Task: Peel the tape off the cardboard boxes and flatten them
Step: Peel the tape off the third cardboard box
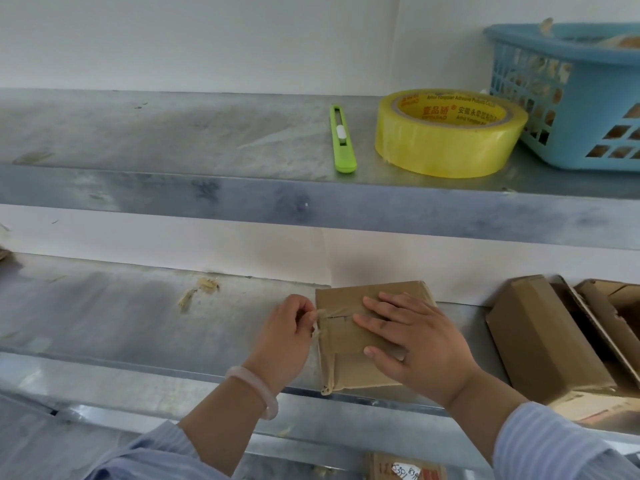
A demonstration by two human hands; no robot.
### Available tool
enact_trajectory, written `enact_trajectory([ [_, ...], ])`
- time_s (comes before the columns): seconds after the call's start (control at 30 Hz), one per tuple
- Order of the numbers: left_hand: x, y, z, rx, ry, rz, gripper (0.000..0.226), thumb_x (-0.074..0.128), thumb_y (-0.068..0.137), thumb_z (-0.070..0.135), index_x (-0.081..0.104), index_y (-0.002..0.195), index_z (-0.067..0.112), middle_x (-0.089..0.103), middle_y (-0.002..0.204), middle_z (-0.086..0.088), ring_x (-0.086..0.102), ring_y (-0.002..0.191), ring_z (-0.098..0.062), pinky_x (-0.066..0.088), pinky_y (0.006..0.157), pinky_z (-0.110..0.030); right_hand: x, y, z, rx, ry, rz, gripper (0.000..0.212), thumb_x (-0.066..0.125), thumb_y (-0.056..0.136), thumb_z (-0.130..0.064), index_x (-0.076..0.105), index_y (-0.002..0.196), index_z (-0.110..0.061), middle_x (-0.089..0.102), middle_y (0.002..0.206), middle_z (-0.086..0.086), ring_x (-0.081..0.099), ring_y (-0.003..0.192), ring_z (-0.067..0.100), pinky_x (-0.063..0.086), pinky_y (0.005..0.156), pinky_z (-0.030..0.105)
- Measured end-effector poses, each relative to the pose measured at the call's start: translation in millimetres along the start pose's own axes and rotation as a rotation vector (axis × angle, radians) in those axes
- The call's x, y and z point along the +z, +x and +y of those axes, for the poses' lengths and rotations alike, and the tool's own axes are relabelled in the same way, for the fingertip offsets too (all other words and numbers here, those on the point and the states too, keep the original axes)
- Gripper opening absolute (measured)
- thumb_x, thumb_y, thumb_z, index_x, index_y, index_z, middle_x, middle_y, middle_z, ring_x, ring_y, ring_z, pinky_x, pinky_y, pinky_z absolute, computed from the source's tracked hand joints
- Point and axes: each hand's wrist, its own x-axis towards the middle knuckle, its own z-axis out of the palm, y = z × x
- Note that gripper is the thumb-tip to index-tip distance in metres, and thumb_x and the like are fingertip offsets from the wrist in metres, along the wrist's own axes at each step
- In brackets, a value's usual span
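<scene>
Fingers [305,315] of the left hand [287,336] pinch the loose tape end [320,315] at the left edge of the cardboard box [346,344]. The right hand [415,344] lies flat on top, fingers straight, pinning it to the lower shelf [138,313]. Light, stiff board and thin, tearable tape: pull from that end. The box's long axis seems to run toward the wall [242,258].

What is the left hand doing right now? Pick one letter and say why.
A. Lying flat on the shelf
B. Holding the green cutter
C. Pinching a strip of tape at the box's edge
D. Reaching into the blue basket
C: the left hand pinches the tape at the left edge of the cardboard box, while the right hand presses flat on the box's top.
</scene>
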Motion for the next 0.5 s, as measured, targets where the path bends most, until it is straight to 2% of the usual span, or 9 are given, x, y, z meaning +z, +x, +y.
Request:
enact_trajectory([
  [0.07, 2, -2, 1, -0.173, -0.308, -0.026, 0.022, 0.046, 0.099, 0.010, 0.053, 0.079, 0.016, 0.055, 0.070, 0.002, 0.049, 0.057, 0.002, 0.048, 0.060, -0.013, 0, 0, 0, 0.001, 0.002, -0.004, 0.044, 0.050, 0.089, -0.056, 0.062, 0.127, -0.039, 0.057, 0.136, -0.013, 0.051, 0.129, 0.012, 0.043, 0.107, 0.040],
  [0.13, 5, -5, 0, -0.337, -0.638, -0.059, 0.022, 0.047, 0.099, 0.007, 0.056, 0.079, 0.010, 0.056, 0.070, -0.004, 0.054, 0.061, -0.007, 0.054, 0.066, -0.024, -1, -1, -1, 0.005, 0.007, -0.005, 0.044, 0.050, 0.088, -0.056, 0.063, 0.126, -0.039, 0.058, 0.135, -0.013, 0.051, 0.129, 0.012, 0.043, 0.107, 0.041],
  [0.2, 6, -7, 0, -0.401, -0.813, -0.053, 0.021, 0.049, 0.098, 0.005, 0.058, 0.080, 0.007, 0.056, 0.070, -0.007, 0.054, 0.062, -0.012, 0.054, 0.064, -0.027, -1, -1, -1, 0.011, 0.008, -0.003, 0.044, 0.049, 0.088, -0.057, 0.063, 0.126, -0.039, 0.058, 0.135, -0.013, 0.051, 0.129, 0.012, 0.043, 0.107, 0.041],
  [0.3, 4, -8, 2, -0.408, -0.869, 0.013, 0.003, 0.058, 0.093, 0.005, 0.060, 0.092, 0.005, 0.062, 0.080, -0.015, 0.061, 0.071, -0.020, 0.056, 0.068, -0.030, -1, 0, -2, 0.027, 0.004, -0.008, 0.044, 0.047, 0.089, -0.057, 0.063, 0.126, -0.039, 0.058, 0.135, -0.013, 0.051, 0.129, 0.012, 0.043, 0.108, 0.041],
  [0.4, 2, -9, 1, -0.456, -0.920, 0.072, 0.021, 0.065, 0.088, 0.003, 0.056, 0.106, 0.008, 0.067, 0.090, -0.021, 0.067, 0.079, -0.027, 0.059, 0.070, -0.034, -1, 1, -3, 0.036, 0.003, -0.012, 0.044, 0.047, 0.089, -0.058, 0.062, 0.126, -0.040, 0.058, 0.135, -0.014, 0.052, 0.128, 0.011, 0.043, 0.107, 0.041],
  [0.5, 2, -13, 1, -0.443, -0.908, 0.004, 0.015, 0.058, 0.093, 0.005, 0.064, 0.106, 0.000, 0.068, 0.102, -0.025, 0.068, 0.088, -0.030, 0.059, 0.072, -0.034, -1, 2, -2, 0.041, 0.005, -0.022, 0.044, 0.048, 0.089, -0.058, 0.062, 0.126, -0.041, 0.058, 0.135, -0.015, 0.052, 0.129, 0.011, 0.043, 0.107, 0.042],
])
